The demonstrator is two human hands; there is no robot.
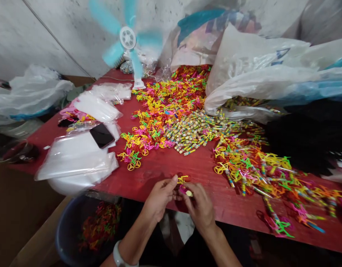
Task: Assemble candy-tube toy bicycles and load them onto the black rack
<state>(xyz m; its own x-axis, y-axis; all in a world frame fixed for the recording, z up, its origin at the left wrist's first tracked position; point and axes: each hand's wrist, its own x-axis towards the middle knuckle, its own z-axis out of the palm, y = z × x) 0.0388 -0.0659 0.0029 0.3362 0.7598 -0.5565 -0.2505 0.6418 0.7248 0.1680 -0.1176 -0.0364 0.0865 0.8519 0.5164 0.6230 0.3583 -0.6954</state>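
Note:
Both hands meet over the table's front edge. My left hand [161, 196] is closed, thumb up, at a small yellow plastic toy [182, 179] shaped like a little bicycle; how firmly it grips is hard to see. My right hand [201, 204] pinches a small tube with a pale round end [189, 193], most of it hidden by the fingers. A magenta plastic piece [183, 189] shows between the two hands. Beyond them lie a heap of striped candy-like tubes [187, 131] and a pile of bright bicycle-shaped plastic toys [151, 126].
Toys joined with tubes [251, 167] spread along the right. Clear plastic bags [73, 157] and a phone [101, 135] lie left. A blue fan [128, 38] spins at the back. Large sacks [257, 63] stand behind; a tub [62, 230] of toys is below the edge.

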